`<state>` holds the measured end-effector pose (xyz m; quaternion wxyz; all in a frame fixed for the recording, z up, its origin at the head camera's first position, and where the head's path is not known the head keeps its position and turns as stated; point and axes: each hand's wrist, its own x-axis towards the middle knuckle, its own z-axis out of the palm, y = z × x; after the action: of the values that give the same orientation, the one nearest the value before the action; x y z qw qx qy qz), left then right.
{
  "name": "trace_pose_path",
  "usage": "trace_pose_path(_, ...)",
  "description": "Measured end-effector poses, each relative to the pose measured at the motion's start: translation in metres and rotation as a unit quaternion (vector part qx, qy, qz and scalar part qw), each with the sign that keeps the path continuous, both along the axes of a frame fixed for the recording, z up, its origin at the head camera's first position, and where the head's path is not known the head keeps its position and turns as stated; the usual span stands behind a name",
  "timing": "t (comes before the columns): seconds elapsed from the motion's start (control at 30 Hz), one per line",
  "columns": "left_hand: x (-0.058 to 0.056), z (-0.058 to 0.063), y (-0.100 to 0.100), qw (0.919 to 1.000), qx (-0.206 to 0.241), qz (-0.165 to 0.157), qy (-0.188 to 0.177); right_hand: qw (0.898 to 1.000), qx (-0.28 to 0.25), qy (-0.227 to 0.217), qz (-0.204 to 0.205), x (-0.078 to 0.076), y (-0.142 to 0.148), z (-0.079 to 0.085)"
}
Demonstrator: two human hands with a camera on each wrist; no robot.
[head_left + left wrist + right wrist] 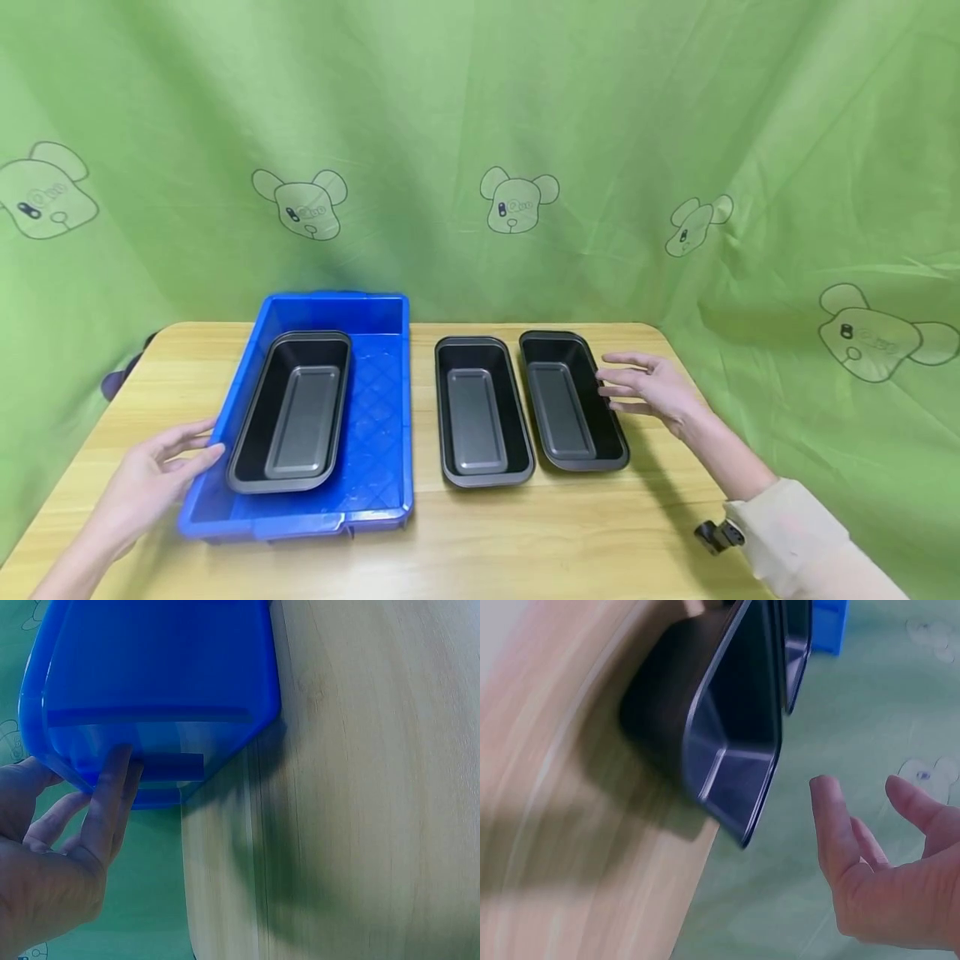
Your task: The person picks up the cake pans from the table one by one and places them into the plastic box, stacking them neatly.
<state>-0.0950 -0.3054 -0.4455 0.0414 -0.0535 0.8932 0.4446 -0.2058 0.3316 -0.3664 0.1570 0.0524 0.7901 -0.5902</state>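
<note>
A blue plastic tray (300, 525) sits on the left of the table, with one dark loaf pan (303, 421) inside by its left wall. My left hand (150, 475) holds the tray's left side; in the left wrist view its fingers (109, 799) lie against the outer wall, with the thumb at the rim. Two more loaf pans, a middle one (480, 421) and a right one (562, 408), stand side by side to the tray's right. Beside the right pan's outer edge is my right hand (652, 390), fingers spread and holding nothing; the right wrist view shows a gap between them.
All of this stands on a light wooden table (480, 550) with rounded corners. A green cloth (420, 92) printed with animal heads hangs behind and along both sides. A small dark purple object (120, 379) shows beyond the table's left edge.
</note>
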Motion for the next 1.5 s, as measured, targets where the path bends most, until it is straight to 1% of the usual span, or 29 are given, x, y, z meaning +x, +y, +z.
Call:
trace_pose_path(0.23,0.001,0.000,0.000,1.0000,0.002,-0.002,0.002,1.000,0.001,-0.009,-0.022,-0.002,0.025,-0.008)
trace_pose_path(0.33,0.001,0.000,0.000,1.0000,0.002,-0.003,0.001,0.999,-0.001,-0.021,-0.027,-0.004,0.033,-0.014)
trace_pose_path(0.5,0.001,-0.001,0.000,1.0000,0.003,-0.003,0.001,0.999,-0.005,-0.041,-0.027,-0.007,0.042,-0.026)
trace_pose_path(0.57,0.001,-0.001,0.000,1.0000,0.004,-0.003,-0.001,0.999,-0.008,-0.042,-0.025,-0.008,0.044,-0.032)
trace_pose_path(0.73,0.002,-0.001,0.000,0.9999,0.011,-0.003,-0.008,0.998,-0.010,-0.050,-0.032,-0.008,0.044,-0.045)
trace_pose_path(0.83,0.002,-0.001,0.001,0.9998,0.014,-0.001,-0.011,0.998,-0.005,-0.054,-0.040,-0.009,0.042,-0.049)
trace_pose_path(0.97,0.001,0.000,0.001,0.9999,0.007,0.001,-0.013,0.997,0.008,-0.058,-0.047,-0.010,0.038,-0.052)
trace_pose_path(1.13,0.002,-0.001,0.001,0.9999,0.013,0.000,-0.008,0.996,0.034,-0.063,-0.045,-0.013,0.032,-0.058)
trace_pose_path(1.37,0.001,0.000,0.002,0.9997,0.023,0.002,-0.011,0.995,0.048,-0.071,-0.042,-0.019,0.029,-0.064)
trace_pose_path(1.5,0.001,-0.001,0.002,0.9997,0.024,0.001,-0.010,0.995,0.060,-0.071,-0.033,-0.022,0.028,-0.066)
